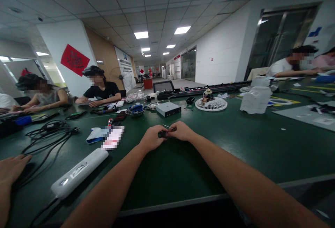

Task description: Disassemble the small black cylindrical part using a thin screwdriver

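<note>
My left hand and my right hand meet over the green table, both arms stretched forward. Between the fingertips sits a small black part, pinched from both sides. A thin metal tool or pin sticks out at the top of my right hand's fingers. Both hands are closed in a pinch, and the part is too small to name.
A white power strip lies at the near left, with black cables behind it. A grey box, a white fan grille and a white casing stand further back. Another person's hand rests at the left edge; several people sit around.
</note>
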Demonstrator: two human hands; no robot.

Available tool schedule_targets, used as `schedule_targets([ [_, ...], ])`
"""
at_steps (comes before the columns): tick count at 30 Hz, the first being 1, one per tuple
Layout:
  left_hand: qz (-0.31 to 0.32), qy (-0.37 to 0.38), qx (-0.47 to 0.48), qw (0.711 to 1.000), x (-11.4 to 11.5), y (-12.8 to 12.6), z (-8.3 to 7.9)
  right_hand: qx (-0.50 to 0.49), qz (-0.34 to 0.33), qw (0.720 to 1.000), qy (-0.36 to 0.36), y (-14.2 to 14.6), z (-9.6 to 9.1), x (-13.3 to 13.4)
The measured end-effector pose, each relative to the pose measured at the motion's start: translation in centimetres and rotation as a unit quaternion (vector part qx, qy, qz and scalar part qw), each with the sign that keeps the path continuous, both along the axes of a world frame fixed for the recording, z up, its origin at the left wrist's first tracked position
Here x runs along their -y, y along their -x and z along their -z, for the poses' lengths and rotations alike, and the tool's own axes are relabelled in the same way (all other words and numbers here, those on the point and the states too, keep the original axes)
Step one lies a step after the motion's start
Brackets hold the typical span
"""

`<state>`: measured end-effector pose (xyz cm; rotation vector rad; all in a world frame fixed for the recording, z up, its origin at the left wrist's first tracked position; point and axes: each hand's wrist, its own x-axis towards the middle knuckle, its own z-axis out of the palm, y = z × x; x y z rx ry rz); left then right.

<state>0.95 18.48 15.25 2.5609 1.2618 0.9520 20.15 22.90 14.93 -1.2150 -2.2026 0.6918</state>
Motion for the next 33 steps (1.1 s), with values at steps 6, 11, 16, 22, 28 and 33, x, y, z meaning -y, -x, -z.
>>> schedule_targets([
  [6,-0.032,-0.025,0.029,0.999,-0.3,-0.2,0.1,-0.017,0.041,0.999,-0.027,0.6,0.2,0.2],
  [11,-0.161,-0.012,0.018,0.987,-1.0,0.2,0.3,-0.012,0.091,0.993,-0.08,0.6,0.2,-0.4],
  [16,-0.201,0.006,0.013,0.979,-1.3,1.0,0.3,0.052,0.06,0.989,-0.123,-0.2,-0.5,-0.2],
  [22,-0.14,0.007,-0.003,0.99,-1.0,0.5,0.3,0.098,0.044,0.985,-0.132,0.0,-0.9,0.4],
  [28,-0.125,-0.024,-0.023,0.992,-0.8,0.5,0.2,0.076,0.005,0.991,-0.114,0.2,-0.9,0.6],
  [33,-0.099,-0.039,-0.018,0.994,-0.7,0.5,0.1,0.047,0.045,0.992,-0.105,0.3,-0.9,0.7],
])
